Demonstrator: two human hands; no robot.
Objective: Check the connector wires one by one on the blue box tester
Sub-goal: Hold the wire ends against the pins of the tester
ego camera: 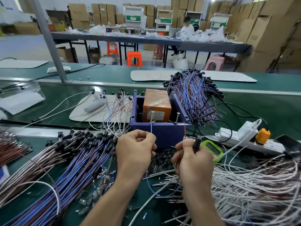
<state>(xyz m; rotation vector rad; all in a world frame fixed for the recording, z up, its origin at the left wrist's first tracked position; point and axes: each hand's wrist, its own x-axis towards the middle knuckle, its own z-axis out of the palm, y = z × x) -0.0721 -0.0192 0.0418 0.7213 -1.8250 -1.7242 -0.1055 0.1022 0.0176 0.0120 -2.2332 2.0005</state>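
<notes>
Nearest, along the near left: a thick sheaf of blue and brown connector wires (68, 163) fanned over the green bench (260, 108), black plugs at the far ends. Opposite, at the near right, a tangled heap of white wires (254, 185). Farther off, right of centre, another blue-and-brown bundle (193, 93) piled just behind the blue box tester (164, 132). Tester mid-bench, just beyond the hands, open-topped, with an orange block (157, 105) inside and two screws upright on the near rim.

Left hand (134, 154) curled, thumb and forefinger pinching a blue lead (151, 128), tip up at the foot of the left screw (152, 115). Right hand (193, 159) curled likewise, pinching a red lead (185, 130) raised beside the right screw (177, 117); contact there impossible to tell. Black connector (196, 143) upright in that same grip. Just right of it, a green meter (211, 148).
</notes>
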